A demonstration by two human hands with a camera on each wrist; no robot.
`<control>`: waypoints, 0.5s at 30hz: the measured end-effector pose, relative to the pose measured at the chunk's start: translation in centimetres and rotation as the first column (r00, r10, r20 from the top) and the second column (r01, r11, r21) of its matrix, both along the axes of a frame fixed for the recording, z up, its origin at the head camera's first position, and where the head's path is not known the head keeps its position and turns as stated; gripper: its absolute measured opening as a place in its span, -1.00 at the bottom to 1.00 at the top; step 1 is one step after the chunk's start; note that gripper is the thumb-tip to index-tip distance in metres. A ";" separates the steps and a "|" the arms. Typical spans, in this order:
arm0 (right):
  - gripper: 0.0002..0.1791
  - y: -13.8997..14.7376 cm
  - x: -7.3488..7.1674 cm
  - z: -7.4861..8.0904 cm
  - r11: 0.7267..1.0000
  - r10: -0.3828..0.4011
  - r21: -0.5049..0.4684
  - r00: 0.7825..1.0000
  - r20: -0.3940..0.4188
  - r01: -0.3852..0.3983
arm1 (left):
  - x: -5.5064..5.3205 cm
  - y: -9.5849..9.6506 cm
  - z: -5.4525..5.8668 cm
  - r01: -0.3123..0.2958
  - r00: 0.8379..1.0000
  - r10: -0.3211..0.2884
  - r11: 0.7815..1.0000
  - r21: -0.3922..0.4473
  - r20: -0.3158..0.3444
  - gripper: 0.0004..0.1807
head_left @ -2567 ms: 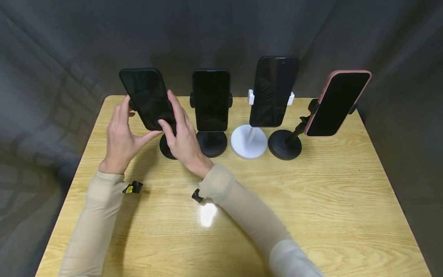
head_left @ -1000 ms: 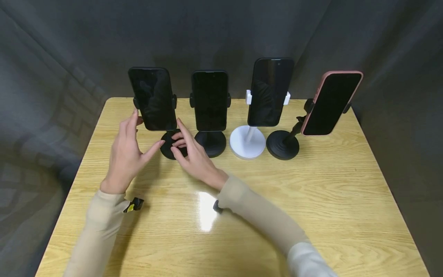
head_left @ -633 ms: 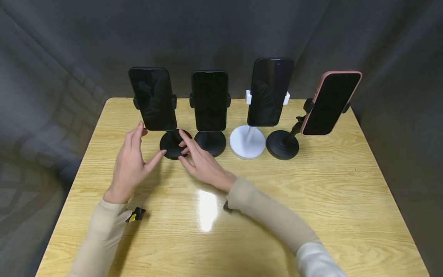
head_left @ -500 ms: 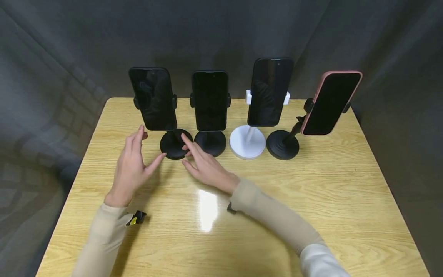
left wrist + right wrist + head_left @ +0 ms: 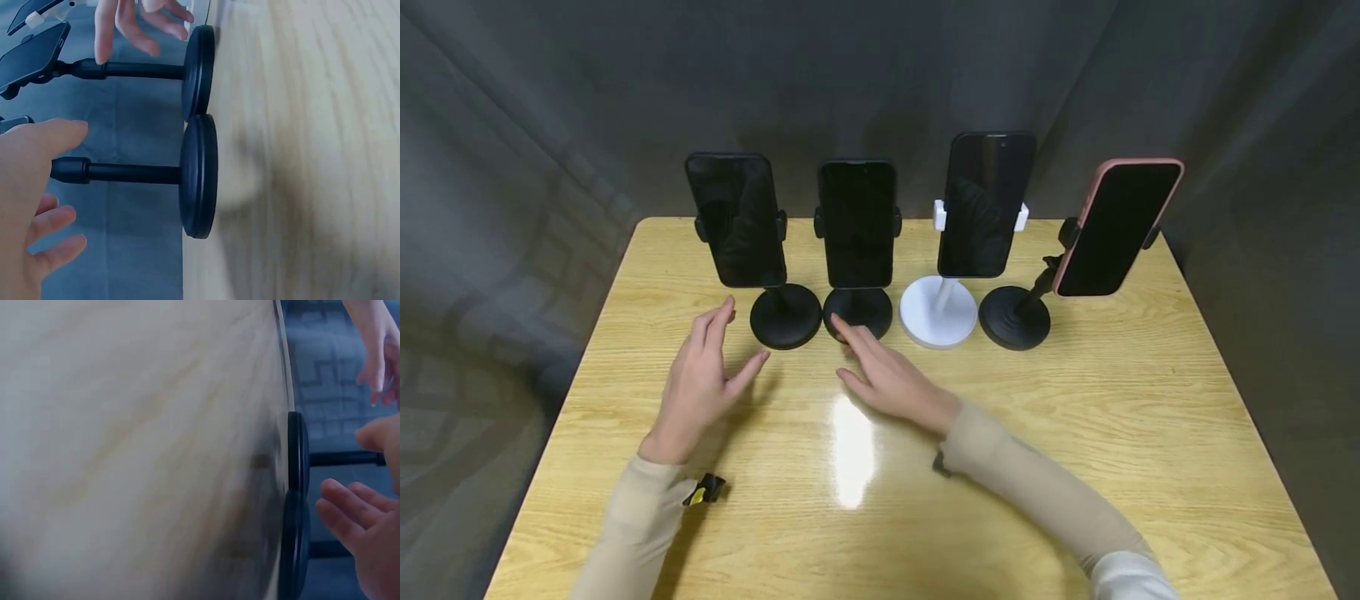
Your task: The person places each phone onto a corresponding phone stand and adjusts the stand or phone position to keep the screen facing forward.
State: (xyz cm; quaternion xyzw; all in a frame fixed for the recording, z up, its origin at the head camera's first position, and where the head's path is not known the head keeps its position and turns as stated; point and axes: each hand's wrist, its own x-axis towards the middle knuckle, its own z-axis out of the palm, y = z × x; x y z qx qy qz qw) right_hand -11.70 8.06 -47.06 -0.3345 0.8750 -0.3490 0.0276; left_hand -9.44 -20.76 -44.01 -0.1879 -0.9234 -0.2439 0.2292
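Four is avoided here: several phones stand in a row in phone holders. My left hand (image 5: 698, 383) hovers in front of the leftmost black phone (image 5: 737, 221), fingers apart and holding nothing. That phone sits tilted in a black phone stand (image 5: 786, 318). My right hand (image 5: 895, 379) is in front of the second black phone (image 5: 858, 225), its fingers loosely extended over the round base of the second black stand (image 5: 876, 310). Both hands hold nothing. In the left wrist view the two black bases (image 5: 199, 178) stand side by side, touching or nearly so.
A third black phone (image 5: 987, 204) is clamped in a white stand (image 5: 937, 321). At the right, a pink-cased phone (image 5: 1118, 229) leans in a black stand (image 5: 1015, 318). All stand near the back edge of the wooden table (image 5: 1075, 433), before a dark curtain (image 5: 850, 75).
Both hands have let go of the leftmost phone and drawn back toward the front. My right hand has moved further to the right. The leftmost phone stays in its stand.
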 end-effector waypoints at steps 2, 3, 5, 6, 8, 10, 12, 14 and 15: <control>-0.17 0.6 0.2 -0.2 1.000 -0.006 -0.009 1.000 0.002 0.006 | 0.1 -0.1 -0.2 0.008 1.000 -0.008 1.000 -0.013 0.001 -0.01; -0.17 0.9 0.3 -0.3 1.000 -0.009 -0.015 1.000 0.004 0.009 | 0.1 -0.1 -0.3 0.011 1.000 -0.011 1.000 -0.017 -0.002 -0.02; -0.18 1.6 0.5 -0.4 1.000 -0.013 -0.020 1.000 0.011 0.013 | 0.3 -0.2 -0.5 0.016 1.000 -0.016 0.999 -0.027 -0.008 -0.02; -0.19 1.9 0.6 -0.5 1.000 -0.016 -0.018 1.000 0.014 0.016 | 0.4 -0.2 -0.6 0.018 1.000 -0.018 0.999 -0.030 -0.009 -0.02; -0.19 2.5 0.9 -0.5 1.000 -0.023 -0.017 1.000 0.022 0.023 | 0.6 -0.2 -0.8 0.018 1.000 -0.018 0.999 -0.039 -0.009 -0.03; -0.20 3.2 1.0 -0.4 1.000 -0.029 -0.011 0.999 0.025 0.029 | 0.7 -0.2 -1.0 0.022 1.000 -0.022 0.999 -0.041 -0.006 -0.04; -0.22 3.9 1.2 -0.3 0.999 -0.036 -0.004 0.999 0.021 0.036 | 0.8 -0.2 -1.2 0.030 1.000 -0.030 0.999 -0.041 -0.001 -0.06; -0.23 4.8 1.3 -0.1 0.999 -0.044 0.006 0.999 0.016 0.044 | 0.9 -0.2 -1.3 0.041 0.999 -0.041 0.998 -0.043 0.000 -0.08; -0.23 5.2 1.3 0.0 0.999 -0.051 0.011 0.999 0.008 0.051 | 0.9 -0.3 -1.3 0.048 0.999 -0.048 0.998 -0.045 -0.001 -0.08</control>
